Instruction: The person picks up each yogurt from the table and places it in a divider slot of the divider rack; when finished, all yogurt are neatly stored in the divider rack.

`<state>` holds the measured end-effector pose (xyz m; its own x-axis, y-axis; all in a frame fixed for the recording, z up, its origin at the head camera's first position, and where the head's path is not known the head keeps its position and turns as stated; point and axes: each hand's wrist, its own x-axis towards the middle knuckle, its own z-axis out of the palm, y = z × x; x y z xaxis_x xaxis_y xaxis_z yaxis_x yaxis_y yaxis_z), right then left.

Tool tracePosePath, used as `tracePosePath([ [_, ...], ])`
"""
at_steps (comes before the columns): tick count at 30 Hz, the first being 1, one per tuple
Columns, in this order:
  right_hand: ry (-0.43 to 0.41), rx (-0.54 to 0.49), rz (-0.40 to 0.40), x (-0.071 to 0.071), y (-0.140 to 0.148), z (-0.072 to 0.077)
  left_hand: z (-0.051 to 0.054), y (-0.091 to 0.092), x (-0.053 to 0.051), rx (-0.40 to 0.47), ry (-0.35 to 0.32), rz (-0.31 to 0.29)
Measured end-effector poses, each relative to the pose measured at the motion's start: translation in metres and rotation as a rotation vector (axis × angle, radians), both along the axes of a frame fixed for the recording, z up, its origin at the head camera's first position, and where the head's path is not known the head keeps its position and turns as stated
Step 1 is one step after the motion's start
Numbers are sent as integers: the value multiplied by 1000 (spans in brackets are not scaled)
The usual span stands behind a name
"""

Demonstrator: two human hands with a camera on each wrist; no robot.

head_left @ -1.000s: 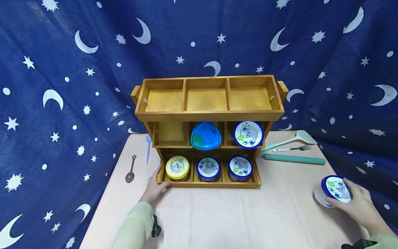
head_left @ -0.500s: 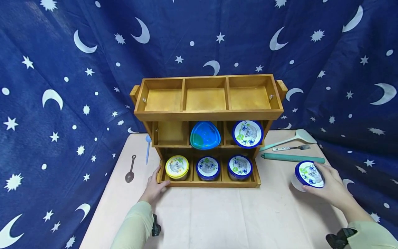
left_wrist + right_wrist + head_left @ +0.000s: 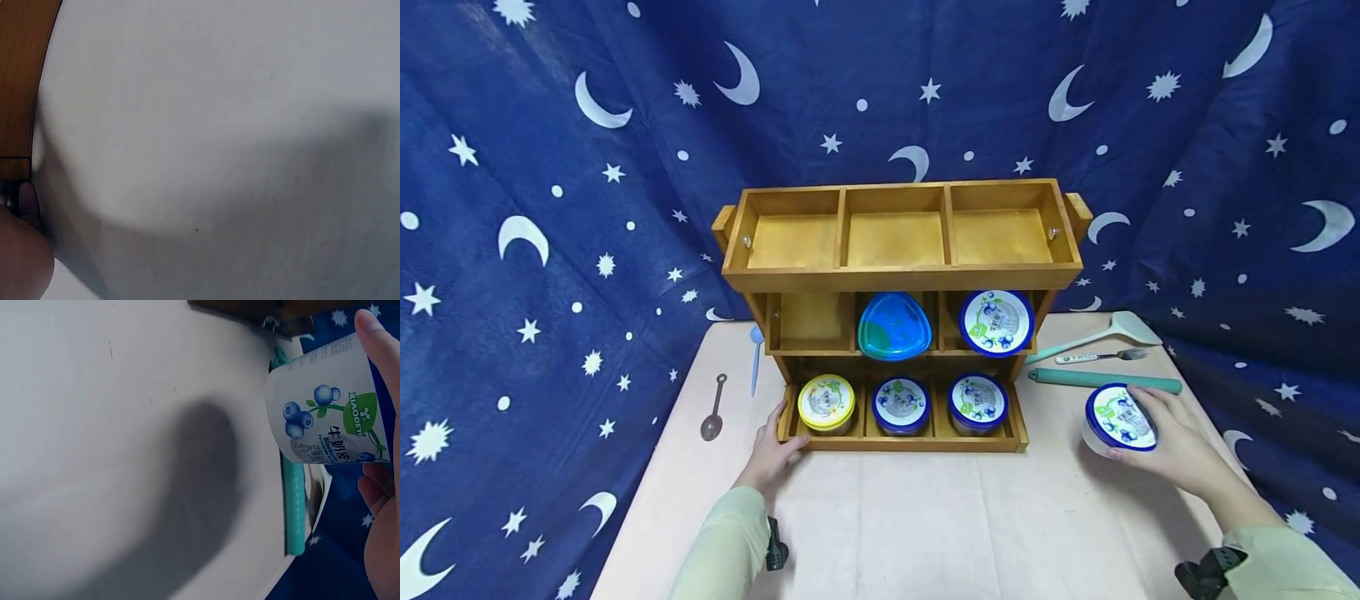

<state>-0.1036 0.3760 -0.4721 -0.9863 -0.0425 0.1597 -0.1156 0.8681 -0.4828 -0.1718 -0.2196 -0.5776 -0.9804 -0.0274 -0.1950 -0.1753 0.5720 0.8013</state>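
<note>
In the head view my right hand grips a white tub with a blue lid and blueberry print, to the right of a wooden three-tier rack. In the right wrist view the tub is tilted, with its shadow on the tabletop apart from it. My left hand holds the rack's lower left front corner, thumb on the front edge. The bottom tier bears a yellow-lidded tub and two blue-lidded tubs. The middle tier holds a blue triangular-lidded container and a blue-lidded tub.
Right of the rack lie a pale green turner, a fork and a teal stick-like tool. On the left lie a grey spoon and a blue spoon. A blue star-patterned cloth hangs behind the pale tabletop.
My right hand has carried the white tub leftward and farther back, closer to the rack. The left hand stays at the rack's corner.
</note>
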Motion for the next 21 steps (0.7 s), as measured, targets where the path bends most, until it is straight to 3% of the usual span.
tracePosePath([
  [12,-48,4,79,-4,-38,13,2,0,0,5,-14,22],
  [21,0,-23,178,-8,-60,15,3,-1,0,6,-2,-4],
])
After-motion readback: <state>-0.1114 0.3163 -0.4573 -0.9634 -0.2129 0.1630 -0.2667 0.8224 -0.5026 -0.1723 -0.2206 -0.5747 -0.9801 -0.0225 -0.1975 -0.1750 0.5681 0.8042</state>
